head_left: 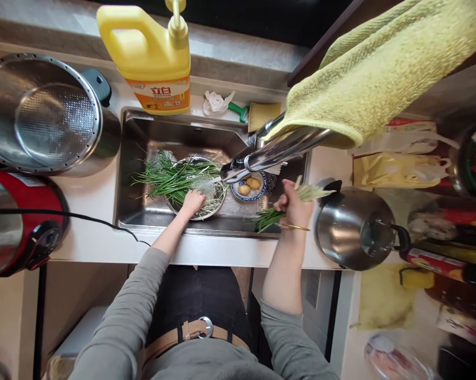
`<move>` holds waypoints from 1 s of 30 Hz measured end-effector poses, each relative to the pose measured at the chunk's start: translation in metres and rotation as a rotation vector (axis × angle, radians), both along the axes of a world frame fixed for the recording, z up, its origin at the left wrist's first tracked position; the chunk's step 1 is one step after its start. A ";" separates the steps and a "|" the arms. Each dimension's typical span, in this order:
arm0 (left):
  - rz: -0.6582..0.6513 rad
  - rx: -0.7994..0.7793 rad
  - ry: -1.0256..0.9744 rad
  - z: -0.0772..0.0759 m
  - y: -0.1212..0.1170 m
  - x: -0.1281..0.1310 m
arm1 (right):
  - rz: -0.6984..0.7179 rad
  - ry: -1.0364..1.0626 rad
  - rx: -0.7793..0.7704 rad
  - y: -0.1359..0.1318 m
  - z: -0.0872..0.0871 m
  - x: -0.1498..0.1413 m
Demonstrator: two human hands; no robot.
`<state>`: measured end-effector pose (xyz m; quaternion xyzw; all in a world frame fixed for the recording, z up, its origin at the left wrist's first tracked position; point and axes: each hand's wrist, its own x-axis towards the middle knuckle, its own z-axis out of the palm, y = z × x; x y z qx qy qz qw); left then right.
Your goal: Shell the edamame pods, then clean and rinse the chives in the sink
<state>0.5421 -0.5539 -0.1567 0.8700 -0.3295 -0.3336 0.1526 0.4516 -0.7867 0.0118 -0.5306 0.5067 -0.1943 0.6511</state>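
My left hand (193,202) reaches into a round metal colander (207,215) in the sink, its fingers curled over the pale ends of a heap of long green chives (162,182). Water from the faucet (241,168) runs down beside this hand onto the chives; the fingertips are hidden. My right hand (295,207) is raised over the sink's right end, closed around a separate bunch of chives (269,218). The green tips point down to the left and the pale ends stick out to the right. Between my hands a blue-patterned bowl (246,198) holds small yellowish potatoes (250,184).
A yellow detergent jug (154,63) stands behind the steel sink (137,216). Left are a steel pot (51,116) and a red appliance (27,221). A kettle (356,227) stands close to my right hand. A yellow towel (372,74) hangs over the faucet.
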 end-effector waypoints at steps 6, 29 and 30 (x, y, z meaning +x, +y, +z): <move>0.530 -0.381 0.242 0.008 0.001 0.009 | 0.142 0.064 0.222 0.055 -0.055 0.025; 0.681 -0.521 0.351 0.077 0.007 -0.010 | 0.144 -0.031 0.374 0.128 -0.103 0.077; 0.702 -0.519 0.350 0.077 0.007 -0.010 | 0.153 -0.061 0.390 0.126 -0.102 0.077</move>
